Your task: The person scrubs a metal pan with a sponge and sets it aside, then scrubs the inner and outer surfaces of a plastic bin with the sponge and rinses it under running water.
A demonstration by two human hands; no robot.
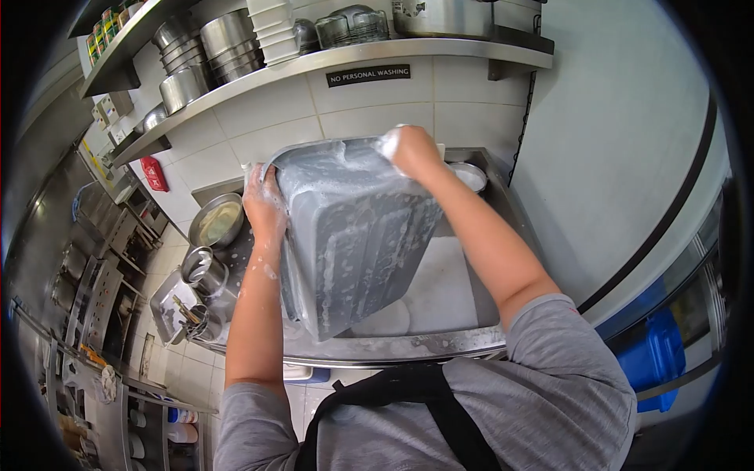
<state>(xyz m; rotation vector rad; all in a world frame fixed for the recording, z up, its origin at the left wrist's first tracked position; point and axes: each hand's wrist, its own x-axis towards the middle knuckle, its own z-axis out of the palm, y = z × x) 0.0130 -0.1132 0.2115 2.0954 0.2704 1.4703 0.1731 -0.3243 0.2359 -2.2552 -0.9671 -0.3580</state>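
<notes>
Below a steel shelf (345, 53), the left hand (265, 206) grips a soapy gray tub (357, 235); the right hand (415, 153), closed around something foamy, presses its rim.

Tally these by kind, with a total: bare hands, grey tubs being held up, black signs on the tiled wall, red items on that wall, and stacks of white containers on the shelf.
Bare hands: 2 (left hand, right hand)
Grey tub: 1
Black sign: 1
Red item: 1
White container stack: 1
Total: 6
</notes>
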